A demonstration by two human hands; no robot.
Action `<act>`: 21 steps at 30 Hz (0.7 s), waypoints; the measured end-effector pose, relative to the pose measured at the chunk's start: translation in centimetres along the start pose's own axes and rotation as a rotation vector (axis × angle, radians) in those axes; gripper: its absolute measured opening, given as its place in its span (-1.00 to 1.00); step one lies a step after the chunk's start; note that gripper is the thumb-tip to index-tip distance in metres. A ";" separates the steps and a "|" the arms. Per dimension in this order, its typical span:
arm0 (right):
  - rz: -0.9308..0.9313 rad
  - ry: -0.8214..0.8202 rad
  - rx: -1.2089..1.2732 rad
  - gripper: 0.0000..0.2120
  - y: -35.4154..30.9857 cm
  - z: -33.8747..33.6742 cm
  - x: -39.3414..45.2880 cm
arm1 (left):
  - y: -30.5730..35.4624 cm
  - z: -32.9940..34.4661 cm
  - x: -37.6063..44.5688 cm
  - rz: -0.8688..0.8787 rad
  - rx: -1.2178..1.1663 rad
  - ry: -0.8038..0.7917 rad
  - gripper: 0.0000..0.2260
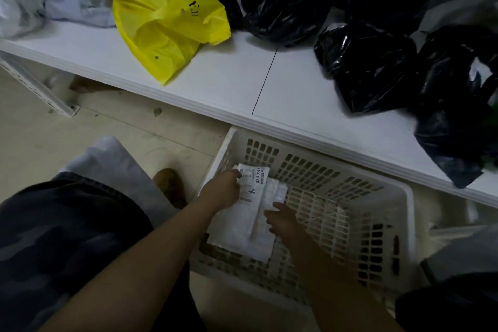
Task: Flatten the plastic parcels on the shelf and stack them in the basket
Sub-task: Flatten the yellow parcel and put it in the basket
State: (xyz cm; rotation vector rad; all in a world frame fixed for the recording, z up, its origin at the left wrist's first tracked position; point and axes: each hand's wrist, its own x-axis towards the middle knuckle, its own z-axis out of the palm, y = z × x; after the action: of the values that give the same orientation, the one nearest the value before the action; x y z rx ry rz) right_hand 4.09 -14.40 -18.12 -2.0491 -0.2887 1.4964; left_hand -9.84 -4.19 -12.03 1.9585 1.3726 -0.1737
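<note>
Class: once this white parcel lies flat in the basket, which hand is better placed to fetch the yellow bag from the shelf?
Probably the left hand: the yellow bag lies on its side.

Left hand [223, 191] apparently pinching; right hand [283, 219] flat

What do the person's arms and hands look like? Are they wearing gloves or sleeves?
No gloves and no sleeves show. The left hand and right hand are bare, and both forearms are bare as far as the view shows. No watch, ring or bracelet shows in this dim picture.
</note>
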 end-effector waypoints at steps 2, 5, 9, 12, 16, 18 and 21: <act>-0.027 -0.008 -0.099 -0.53 0.2 -0.1 0.2 | -0.3 0.2 0.4 -0.001 0.010 -0.025 -0.66; -0.074 -0.063 -0.115 -0.67 -0.2 -1.0 -0.3 | -0.2 0.3 0.6 -0.004 0.028 -0.032 -0.67; -0.311 -0.122 -0.253 -0.85 -2.3 -1.8 -1.8 | 0.7 -0.6 0.0 0.001 0.063 -0.008 -0.68; -0.468 -0.081 -0.407 -0.88 -4.2 -2.2 -3.9 | 1.8 -2.1 -0.9 0.000 0.081 0.058 -0.72; -0.626 -0.032 -0.561 -0.77 -8.0 -2.5 -6.8 | 3.3 -4.8 -2.0 0.025 0.066 0.159 -0.72; -0.688 -0.007 -0.586 -0.76 -10.4 -2.2 -8.6 | 4.0 -6.8 -2.5 0.037 0.050 0.234 -0.70; -0.809 0.039 -0.639 -0.77 -14.3 -1.5 -11.0 | 4.8 -10.7 -3.2 0.046 0.023 0.378 -0.72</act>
State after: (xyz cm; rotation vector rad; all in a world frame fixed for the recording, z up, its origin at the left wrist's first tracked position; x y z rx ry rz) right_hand 3.91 -8.76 -0.96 -1.9880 -1.5281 0.9007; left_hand -10.06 -0.77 -0.40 2.1144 1.5626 0.2152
